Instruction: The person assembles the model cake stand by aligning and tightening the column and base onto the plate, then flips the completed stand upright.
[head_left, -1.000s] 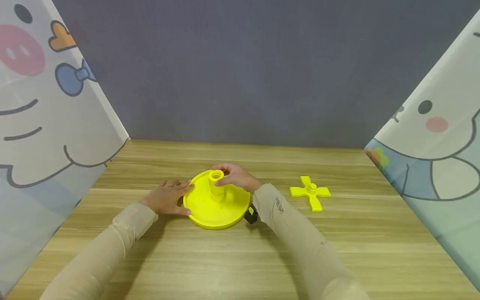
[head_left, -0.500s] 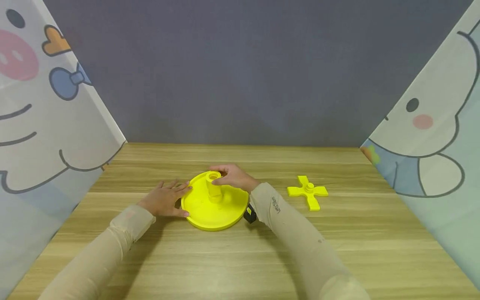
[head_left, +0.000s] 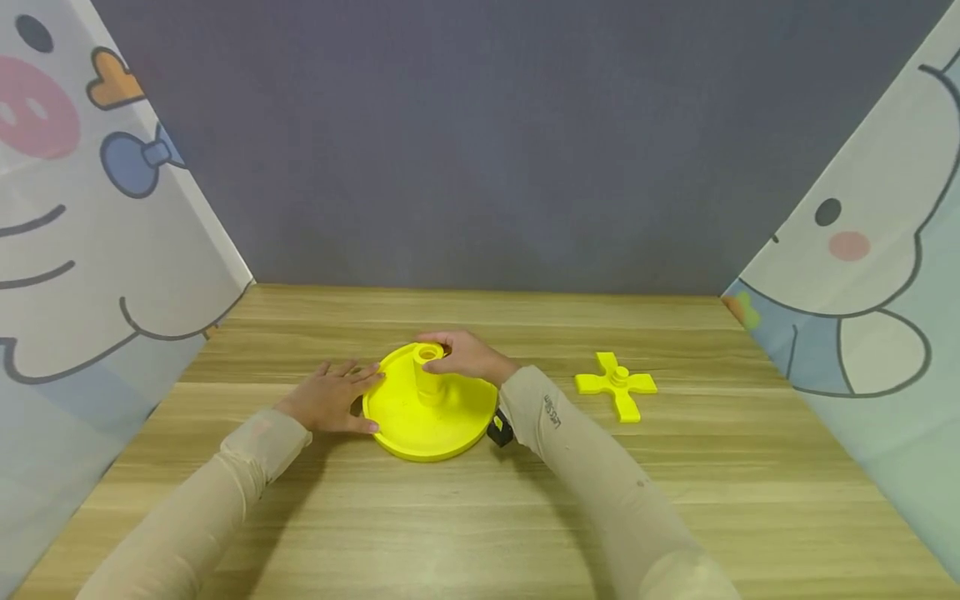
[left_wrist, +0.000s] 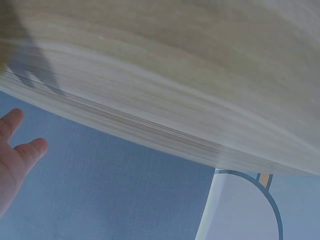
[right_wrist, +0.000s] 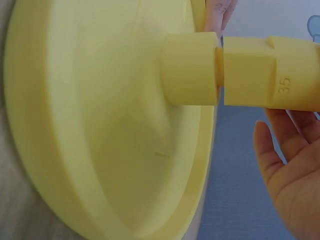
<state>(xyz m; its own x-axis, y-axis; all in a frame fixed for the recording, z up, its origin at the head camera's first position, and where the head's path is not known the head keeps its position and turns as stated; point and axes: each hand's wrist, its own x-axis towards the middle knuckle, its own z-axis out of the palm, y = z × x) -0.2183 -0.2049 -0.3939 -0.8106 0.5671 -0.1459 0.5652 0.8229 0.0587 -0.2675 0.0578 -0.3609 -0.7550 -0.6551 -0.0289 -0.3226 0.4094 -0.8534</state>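
Observation:
In the head view a round yellow dish (head_left: 427, 429) with a raised rim lies on the wooden table. Left of it, my left hand (head_left: 326, 400) rests with straight, spread fingers, the fingertips and thumb at the rim. From the dish's middle rises a short collar (right_wrist: 190, 69), and a hollow yellow post (head_left: 427, 371) stands over it. The right wrist view shows a narrow gap with a thinner neck between collar and post, and "35" marked on the post. My right hand (head_left: 468, 354) grips the post near its top with thumb and fingers.
A yellow cross-shaped piece (head_left: 618, 383) with a round stub in its middle lies on the table (head_left: 450, 533) to the right. The black wrist camera (head_left: 500, 429) sits by the dish's right edge. A grey wall (head_left: 480, 150) stands behind, with cartoon-printed panels at both sides.
The post has turned a little in my right fingers; its flat facet, plain half a second ago, now faces differently. The left hand stays at the rim. The head view has shifted slightly.

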